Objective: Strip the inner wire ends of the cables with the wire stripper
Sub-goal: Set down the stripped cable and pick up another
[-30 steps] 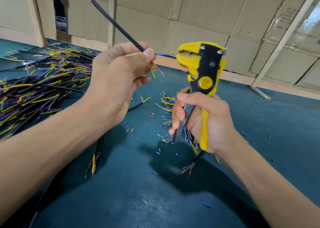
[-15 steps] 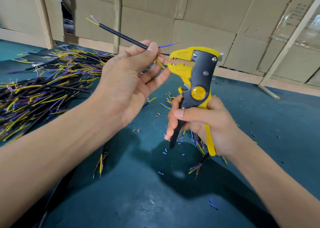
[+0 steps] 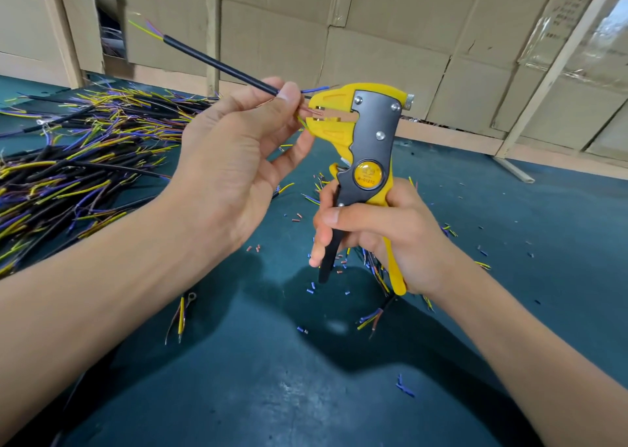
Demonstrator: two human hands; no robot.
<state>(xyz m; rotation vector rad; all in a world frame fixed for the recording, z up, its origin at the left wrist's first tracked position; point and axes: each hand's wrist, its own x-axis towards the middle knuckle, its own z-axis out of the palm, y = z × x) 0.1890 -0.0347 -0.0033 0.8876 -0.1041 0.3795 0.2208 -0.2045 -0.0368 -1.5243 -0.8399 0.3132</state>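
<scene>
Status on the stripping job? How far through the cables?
Done: cut insulation bits litter the green mat; a few cables lie beneath the right hand. In hand: left hand feeds a black cable's brown inner wire into the yellow-and-grey wire stripper. Left: blue wire, plus the large cable pile.

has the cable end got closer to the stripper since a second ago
Yes. The cable tilted flatter against the cardboard wall, and its brown wire now sits in the wire stripper mouth.
</scene>
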